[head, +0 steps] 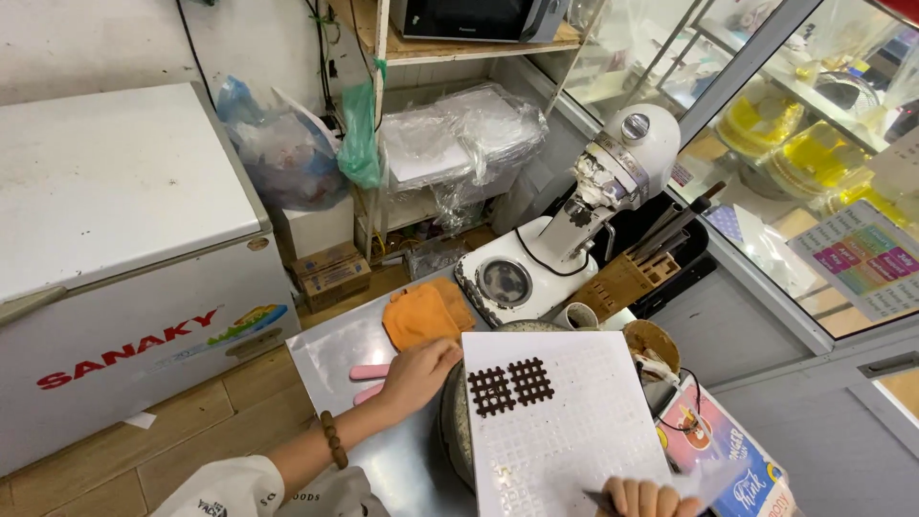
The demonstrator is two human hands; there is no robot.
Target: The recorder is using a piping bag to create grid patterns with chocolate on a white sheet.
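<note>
We look down on a steel worktop (pixel 330 349) with a white rectangular plastic mould sheet (pixel 574 431) resting across a dark round bowl (pixel 458 421), tilted a little so its far edge points toward the mixer. Two dark brown lattice-shaped chocolate pieces (pixel 510 385) sit side by side in the sheet's far left corner; the rest of the sheet shows only pale, unfilled grid cells.

Our left hand (pixel 418 371) lies at the sheet's far left corner — fingers curled over the bowl's rim and against the sheet's edge, just beside the chocolate lattices but not on them. It seems to steady the sheet rather than pinch anything; the fingertips are tucked under, so we cannot tell how firmly it grips. A brown bead bracelet (pixel 332 438) circles that wrist.

Our right hand (pixel 643 498) shows only as knuckles at the sheet's near right corner, closed around a thin dark tool (pixel 598 499) whose tip lies on the sheet. The lattices are well apart from this hand, toward the opposite corner.

Near the worktop's left edge lie an orange cloth mitt (pixel 421 314) and a pink handle (pixel 369 371). Beyond the far edge stands a white stand mixer (pixel 574 220), with a wooden knife block (pixel 622 280) beside it — and a white chest freezer (pixel 115 249) off to the left.
</note>
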